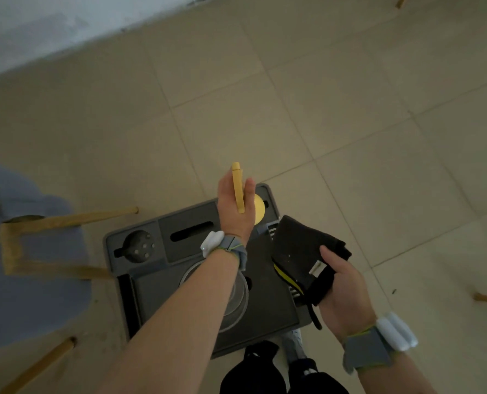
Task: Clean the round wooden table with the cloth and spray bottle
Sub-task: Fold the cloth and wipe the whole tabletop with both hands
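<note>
Cloth (304,251) gripped by right hand (341,285), table unseen, yellow object (238,189) unclear

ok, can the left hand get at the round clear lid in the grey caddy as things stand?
Probably not right away. The left hand grips a flat yellow object and is extended past the round clear lid, which its own forearm partly covers. It would have to free its fingers and pull back first.

folded black cloth (302,251) held up, yellow spray bottle (238,191) upright
</note>
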`<action>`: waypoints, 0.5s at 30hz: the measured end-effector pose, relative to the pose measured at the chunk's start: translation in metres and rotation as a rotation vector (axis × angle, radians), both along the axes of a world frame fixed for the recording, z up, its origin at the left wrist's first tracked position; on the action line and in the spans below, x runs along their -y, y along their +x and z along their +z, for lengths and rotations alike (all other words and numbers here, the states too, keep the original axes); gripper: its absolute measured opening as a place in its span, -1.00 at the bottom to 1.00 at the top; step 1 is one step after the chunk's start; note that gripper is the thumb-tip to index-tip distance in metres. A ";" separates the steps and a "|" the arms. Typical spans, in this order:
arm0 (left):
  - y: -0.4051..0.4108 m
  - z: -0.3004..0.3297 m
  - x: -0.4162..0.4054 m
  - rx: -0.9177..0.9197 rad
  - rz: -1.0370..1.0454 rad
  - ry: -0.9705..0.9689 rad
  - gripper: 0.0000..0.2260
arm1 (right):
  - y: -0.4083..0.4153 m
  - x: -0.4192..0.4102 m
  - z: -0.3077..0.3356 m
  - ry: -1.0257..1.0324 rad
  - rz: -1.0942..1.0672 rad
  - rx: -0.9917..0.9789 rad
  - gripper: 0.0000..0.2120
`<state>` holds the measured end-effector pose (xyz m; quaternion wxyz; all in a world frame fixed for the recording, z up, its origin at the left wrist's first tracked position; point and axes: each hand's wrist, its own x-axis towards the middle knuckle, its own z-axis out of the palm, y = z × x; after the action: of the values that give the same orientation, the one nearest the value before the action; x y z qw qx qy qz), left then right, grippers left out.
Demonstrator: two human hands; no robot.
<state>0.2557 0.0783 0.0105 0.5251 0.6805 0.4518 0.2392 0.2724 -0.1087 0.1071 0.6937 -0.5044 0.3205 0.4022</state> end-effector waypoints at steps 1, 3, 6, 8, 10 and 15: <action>0.001 -0.004 0.000 -0.004 -0.008 0.010 -0.59 | 0.000 0.001 -0.003 -0.002 -0.015 -0.009 -0.76; -0.002 -0.011 -0.003 -0.018 -0.012 0.028 -0.59 | 0.000 0.000 -0.005 0.003 -0.024 -0.023 -0.75; -0.009 -0.021 -0.004 -0.044 -0.041 0.035 -0.57 | -0.001 -0.002 -0.007 -0.013 -0.018 -0.031 -0.76; -0.013 -0.024 -0.001 -0.074 -0.071 0.066 -0.53 | -0.003 -0.006 -0.005 -0.021 -0.009 -0.029 -0.76; -0.017 -0.021 0.000 -0.099 -0.104 0.041 -0.44 | -0.004 -0.010 0.000 -0.019 -0.020 -0.031 -0.75; -0.053 -0.002 -0.004 -0.364 -0.313 0.072 -0.33 | -0.008 -0.020 0.026 -0.003 0.015 -0.038 -0.74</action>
<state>0.2030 0.0823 0.0086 0.4410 0.7924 0.4192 0.0445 0.2643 -0.0884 0.1333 0.6836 -0.5000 0.3305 0.4165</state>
